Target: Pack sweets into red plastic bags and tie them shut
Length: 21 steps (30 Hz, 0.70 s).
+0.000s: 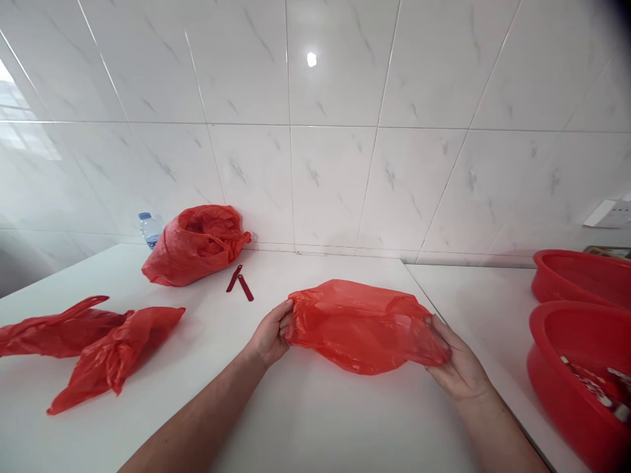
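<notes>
A thin red plastic bag (pixel 359 328) is stretched sideways between my two hands above the white table. My left hand (pixel 273 334) grips its left edge, thumb on top and fingers curled beneath. At the opposite side, my right hand (pixel 458 364) holds the bag's right end, with its fingers partly behind the plastic. The bag looks slack and see-through in places, and its lower edge hangs toward the tabletop.
A full red bag (pixel 197 246) stands by the wall, beside a water bottle (pixel 149 230). Two dark red strips (pixel 240 282) lie before it. Crumpled red bags (pixel 118 348) spread at left. Red basins (pixel 552 368) stand at right, the nearer holding small items.
</notes>
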Motion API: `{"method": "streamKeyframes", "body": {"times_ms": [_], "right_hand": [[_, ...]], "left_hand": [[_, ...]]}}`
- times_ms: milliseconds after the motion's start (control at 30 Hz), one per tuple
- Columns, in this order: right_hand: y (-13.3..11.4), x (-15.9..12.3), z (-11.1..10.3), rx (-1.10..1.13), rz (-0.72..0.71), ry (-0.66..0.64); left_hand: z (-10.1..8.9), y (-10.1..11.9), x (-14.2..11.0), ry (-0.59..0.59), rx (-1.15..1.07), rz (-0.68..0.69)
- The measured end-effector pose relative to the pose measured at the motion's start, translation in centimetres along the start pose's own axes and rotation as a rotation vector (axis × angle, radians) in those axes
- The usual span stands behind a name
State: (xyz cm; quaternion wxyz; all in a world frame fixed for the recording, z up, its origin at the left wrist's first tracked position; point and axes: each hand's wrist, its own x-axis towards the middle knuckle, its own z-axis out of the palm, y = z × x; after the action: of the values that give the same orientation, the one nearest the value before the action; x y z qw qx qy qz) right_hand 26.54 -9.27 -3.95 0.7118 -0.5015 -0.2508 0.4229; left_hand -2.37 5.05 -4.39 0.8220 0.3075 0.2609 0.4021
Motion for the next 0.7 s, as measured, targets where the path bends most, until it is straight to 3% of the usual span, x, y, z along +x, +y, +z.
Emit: {"method": "streamKeyframes", "body": {"times_ms": [100, 200, 567, 700], "right_hand": [[-0.12, 0.24, -0.14, 0.268, 0.149, 0.047], [-0.15, 0.43, -0.26, 0.359, 0.163, 0.099], [-0.39, 0.55, -0.86, 0.389, 0.123, 0.097], [-0.23, 0.6, -0.74, 0.287, 0.084, 0.092]], "left_hand": [[0.07, 0.13, -0.13, -0.032, -0.006, -0.033], [0.19, 0.31, -0.29, -0.069, -0.007, -0.053], [-0.24, 0.44, -0.3, -0.138, -0.024, 0.011], [-0.38, 0.5, -0.11, -0.135, -0.018, 0.044]]}}
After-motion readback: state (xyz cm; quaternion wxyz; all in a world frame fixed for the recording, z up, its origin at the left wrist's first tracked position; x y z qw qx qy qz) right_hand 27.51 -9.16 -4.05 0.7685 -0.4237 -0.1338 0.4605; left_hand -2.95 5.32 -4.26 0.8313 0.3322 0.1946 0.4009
